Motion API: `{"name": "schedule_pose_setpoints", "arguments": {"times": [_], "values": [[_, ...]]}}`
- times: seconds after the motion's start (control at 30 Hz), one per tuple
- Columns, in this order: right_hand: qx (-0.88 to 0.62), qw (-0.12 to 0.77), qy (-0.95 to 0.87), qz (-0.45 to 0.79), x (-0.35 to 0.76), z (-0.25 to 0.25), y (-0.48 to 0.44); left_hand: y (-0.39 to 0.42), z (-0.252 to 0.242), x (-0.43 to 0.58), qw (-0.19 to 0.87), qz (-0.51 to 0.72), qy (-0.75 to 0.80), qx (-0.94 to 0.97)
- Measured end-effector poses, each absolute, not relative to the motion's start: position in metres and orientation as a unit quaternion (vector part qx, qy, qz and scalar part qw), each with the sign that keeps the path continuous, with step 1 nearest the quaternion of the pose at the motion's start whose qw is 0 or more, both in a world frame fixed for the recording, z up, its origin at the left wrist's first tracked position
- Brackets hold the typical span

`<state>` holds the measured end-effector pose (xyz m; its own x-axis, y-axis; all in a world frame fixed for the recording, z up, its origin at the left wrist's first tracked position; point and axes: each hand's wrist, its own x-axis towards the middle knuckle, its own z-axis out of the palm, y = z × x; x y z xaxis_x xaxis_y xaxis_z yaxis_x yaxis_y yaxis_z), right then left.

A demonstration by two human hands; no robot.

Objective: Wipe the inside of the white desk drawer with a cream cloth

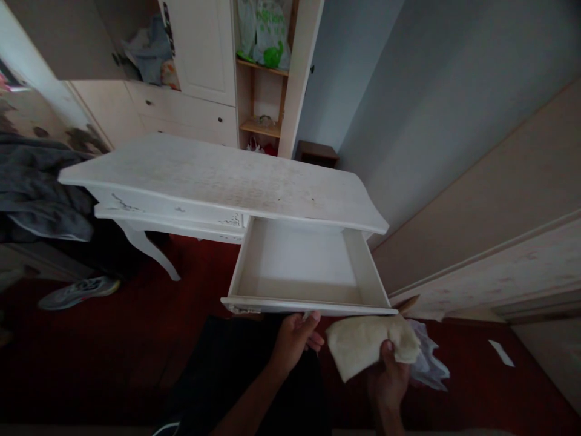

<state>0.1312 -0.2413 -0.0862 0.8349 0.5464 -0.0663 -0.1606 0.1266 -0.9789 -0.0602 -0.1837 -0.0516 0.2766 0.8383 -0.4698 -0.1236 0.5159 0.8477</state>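
In the head view a white drawer [308, 260] is pulled out of the right side of a white desk [218, 175], and its inside looks bare. My left hand [295, 339] is at the drawer's front, its thumb and fingers closed around the small knob there, which they mostly cover. A folded beige cloth [363, 342] is gripped in my right hand [390, 378], thumb on top and fingers underneath. It is held just in front of the drawer's right front corner.
A clear plastic bag [429, 357] lies at the right, beyond the cloth. White cabinets [200, 48] and shelves with plastic bags [270, 33] stand behind the desk. Grey fabric [40, 181] hangs at the left, above a shoe [79, 292] on the red floor [200, 272].
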Motion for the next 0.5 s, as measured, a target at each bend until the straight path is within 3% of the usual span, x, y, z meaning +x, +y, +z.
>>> {"name": "schedule_pose_setpoints", "arguments": {"times": [0.5], "values": [[-0.567, 0.756, -0.269, 0.188, 0.133, -0.069, -0.136, -0.089, -0.042, -0.048, 0.702, 0.364, 0.481, 0.379]]}}
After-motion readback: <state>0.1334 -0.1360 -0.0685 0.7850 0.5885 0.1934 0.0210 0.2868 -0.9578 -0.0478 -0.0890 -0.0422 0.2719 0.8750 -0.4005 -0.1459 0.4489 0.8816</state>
